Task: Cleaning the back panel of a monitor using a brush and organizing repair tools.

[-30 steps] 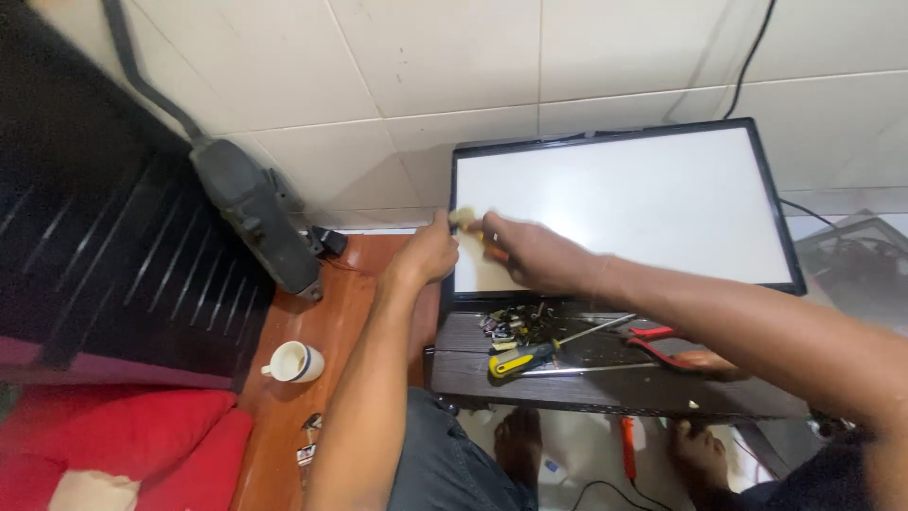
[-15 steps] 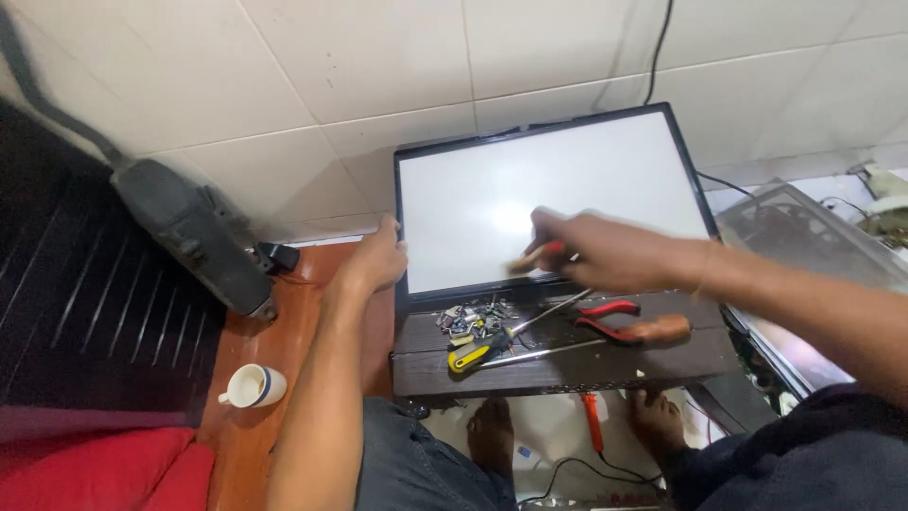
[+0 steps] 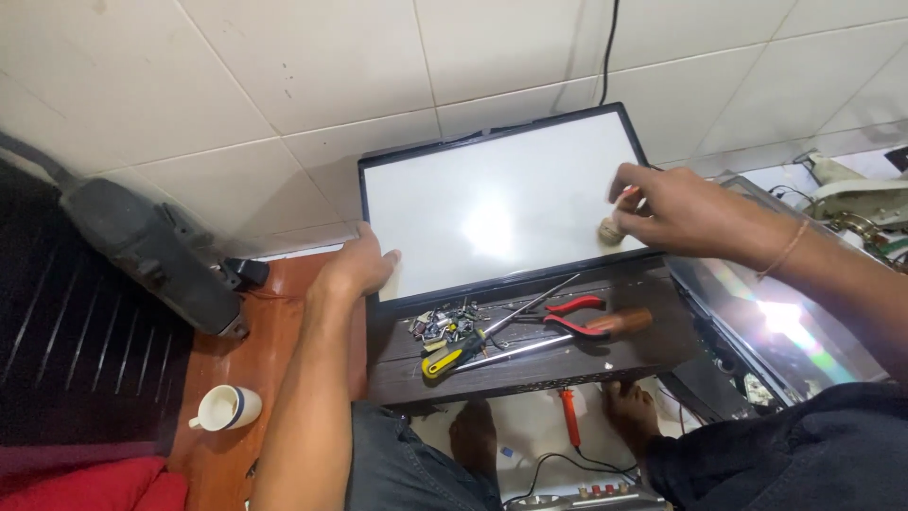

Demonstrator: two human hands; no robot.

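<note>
Head view: the right hand (image 3: 686,210) pinches a small pale wad (image 3: 611,230) against the white panel (image 3: 492,213) near its right edge; the left hand (image 3: 357,270), open, braces the lower-left corner. The panel's long axis runs left-right between them, above the counter (image 3: 530,364).

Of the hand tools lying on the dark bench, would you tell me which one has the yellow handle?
The screwdriver at the left end, beside the pile of small parts. The pliers have red grips, and the other driver has a reddish-brown handle.

Right hand (image 3: 683,210) now at panel's (image 3: 492,213) right.
</note>
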